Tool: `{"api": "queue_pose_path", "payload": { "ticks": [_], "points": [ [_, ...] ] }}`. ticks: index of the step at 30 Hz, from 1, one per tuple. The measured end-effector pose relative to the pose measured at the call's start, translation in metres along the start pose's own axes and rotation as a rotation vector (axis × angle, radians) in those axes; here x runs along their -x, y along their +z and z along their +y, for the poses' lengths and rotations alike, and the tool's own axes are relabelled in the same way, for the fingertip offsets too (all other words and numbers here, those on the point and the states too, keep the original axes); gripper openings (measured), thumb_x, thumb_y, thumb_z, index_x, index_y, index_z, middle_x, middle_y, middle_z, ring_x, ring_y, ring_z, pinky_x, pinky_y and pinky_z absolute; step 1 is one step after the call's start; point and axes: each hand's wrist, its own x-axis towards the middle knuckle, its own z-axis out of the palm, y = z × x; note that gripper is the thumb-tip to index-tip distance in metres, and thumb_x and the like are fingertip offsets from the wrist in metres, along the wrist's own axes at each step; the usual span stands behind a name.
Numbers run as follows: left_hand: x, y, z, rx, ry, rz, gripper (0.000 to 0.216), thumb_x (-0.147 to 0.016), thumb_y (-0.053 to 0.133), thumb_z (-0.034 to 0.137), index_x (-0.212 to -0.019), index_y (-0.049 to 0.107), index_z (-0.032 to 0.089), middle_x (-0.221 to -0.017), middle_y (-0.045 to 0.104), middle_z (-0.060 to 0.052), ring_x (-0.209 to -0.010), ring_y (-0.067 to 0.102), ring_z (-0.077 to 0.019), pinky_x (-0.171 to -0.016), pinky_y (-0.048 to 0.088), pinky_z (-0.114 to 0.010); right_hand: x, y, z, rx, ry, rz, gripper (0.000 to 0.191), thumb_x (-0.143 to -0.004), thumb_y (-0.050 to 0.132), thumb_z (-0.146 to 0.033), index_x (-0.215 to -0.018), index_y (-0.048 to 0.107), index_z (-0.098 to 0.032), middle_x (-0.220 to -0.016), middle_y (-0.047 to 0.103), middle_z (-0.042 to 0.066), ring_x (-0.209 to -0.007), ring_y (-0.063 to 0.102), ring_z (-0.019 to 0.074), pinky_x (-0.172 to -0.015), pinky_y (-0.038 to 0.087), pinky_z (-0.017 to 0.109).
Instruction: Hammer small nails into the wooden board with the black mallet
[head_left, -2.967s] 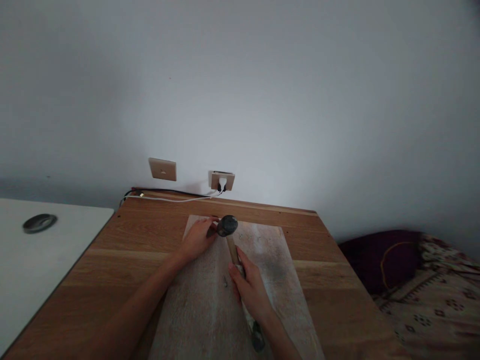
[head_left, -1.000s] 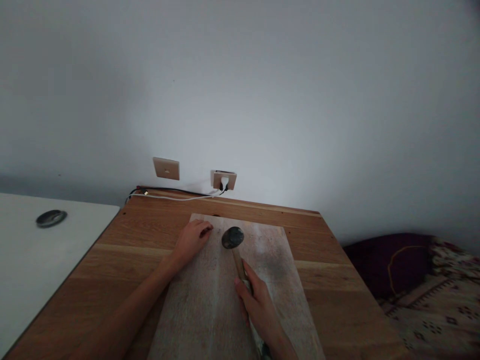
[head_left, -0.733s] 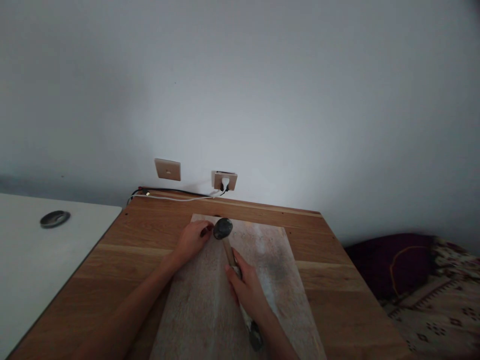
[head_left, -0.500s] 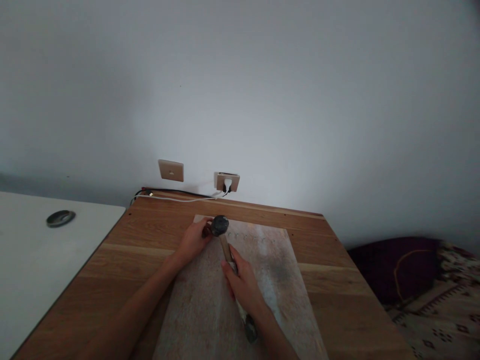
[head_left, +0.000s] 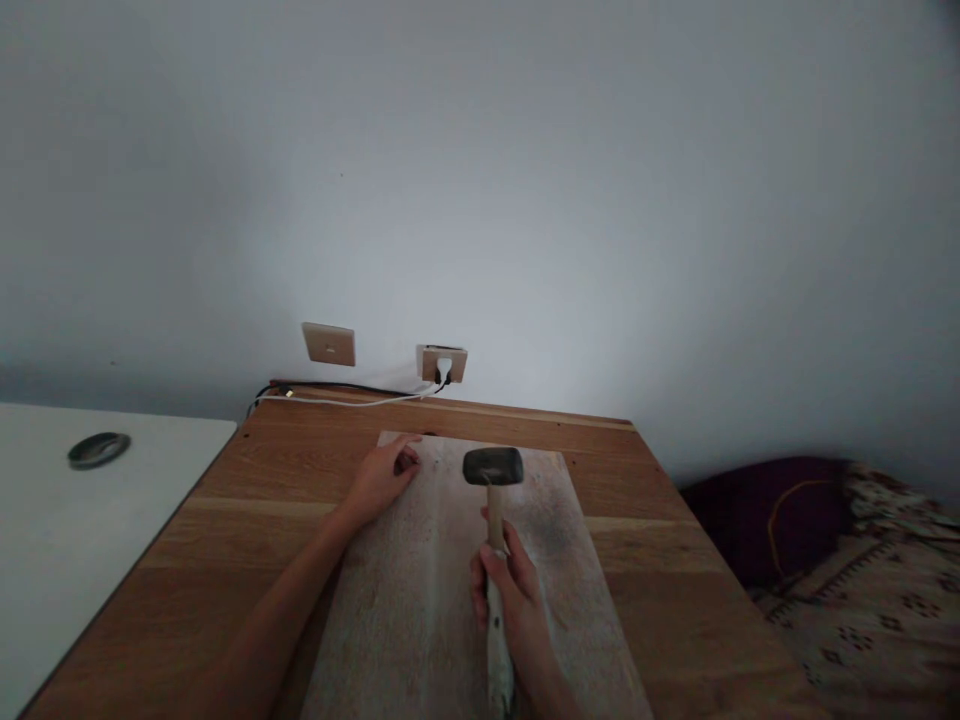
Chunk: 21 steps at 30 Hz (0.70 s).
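half open, left hand [head_left: 382, 478] rests on the board [head_left: 409, 600]; right hand [head_left: 517, 597] clenches a mallet [head_left: 492, 468].

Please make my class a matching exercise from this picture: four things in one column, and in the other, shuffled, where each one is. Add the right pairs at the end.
Things
1. Mallet
2. Plug
3. Board
4. Dark round object

Places
A. On the white table
B. Flat on the wooden table
C. Gripped in the person's right hand
D. In the wall socket

Right pairs
1-C
2-D
3-B
4-A
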Motion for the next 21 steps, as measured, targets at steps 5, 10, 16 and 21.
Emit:
{"api": "queue_pose_path", "payload": {
  "ticks": [5, 10, 16, 21],
  "points": [
    [-0.002, -0.002, -0.002, -0.016, 0.025, -0.02, 0.05, -0.081, 0.064, 0.032, -0.13, 0.059, 0.021, -0.098, 0.076, -0.004, -0.082, 0.07, -0.0198, -0.082, 0.055, -0.033, 0.016, -0.033, 0.01, -0.032, 0.06, 0.16, 0.076, -0.076, 0.074, -0.06, -0.136, 0.046, -0.022, -0.065, 0.058, -0.008, -0.046, 0.053, 0.0127, -0.04, 0.043, 0.021],
    [-0.001, -0.017, 0.014, -0.142, 0.01, -0.035, 0.052, -0.086, 0.058, 0.041, -0.132, 0.056, 0.017, -0.107, 0.075, -0.01, -0.093, 0.071, -0.0256, -0.088, 0.056, -0.04, 0.011, -0.045, 0.014, 0.179, 0.023, 0.145, 0.063, -0.08, 0.063, -0.071, -0.117, 0.058, -0.02, -0.074, 0.069, 0.001, -0.048, 0.059, 0.0175, -0.044, 0.047, 0.029],
    [0.066, -0.021, 0.041, -0.503, 0.093, 0.088, 0.046, -0.096, 0.046, 0.042, -0.135, 0.058, 0.021, -0.13, 0.068, -0.014, -0.12, 0.063, -0.0329, -0.103, 0.048, -0.051, 0.004, -0.046, 0.005, 0.748, -0.156, 0.206, 0.033, -0.085, 0.072, -0.053, -0.074, 0.062, -0.023, -0.068, 0.069, 0.006, -0.065, 0.068, 0.0254, -0.06, 0.046, 0.032],
    [0.14, -0.006, 0.023, -0.784, 0.014, 0.071, 0.038, -0.095, 0.044, 0.034, -0.123, 0.067, 0.02, -0.135, 0.067, -0.017, -0.118, 0.066, -0.0381, -0.102, 0.048, -0.06, 0.02, -0.051, 0.003, 0.926, -0.366, 0.238, 0.031, -0.1, 0.056, -0.05, -0.085, 0.065, -0.024, -0.078, 0.072, 0.007, -0.072, 0.069, 0.0267, -0.067, 0.049, 0.036]
  ]
}}
